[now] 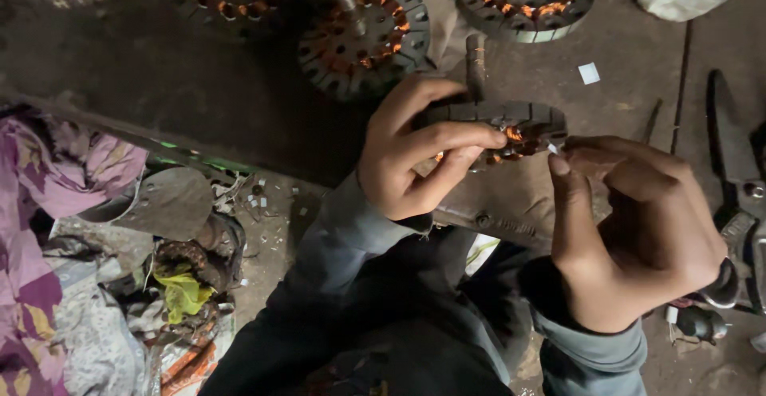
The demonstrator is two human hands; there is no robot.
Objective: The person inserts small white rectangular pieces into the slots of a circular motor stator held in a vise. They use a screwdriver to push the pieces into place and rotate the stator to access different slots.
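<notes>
We look down on a dark, worn workbench (159, 69) in dim light. Below its edge lies a gritty floor (267, 236), littered perhaps with scraps, beside crumpled purple cloth (48, 197).

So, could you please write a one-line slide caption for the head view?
Left hand steadies a wound motor stator while the right hand pinches a small white slip at its rim.

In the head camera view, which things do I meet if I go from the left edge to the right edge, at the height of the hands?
Purple patterned cloth → flat grey metal piece → left hand → round motor stator with copper windings → right hand → dark pliers.
</notes>
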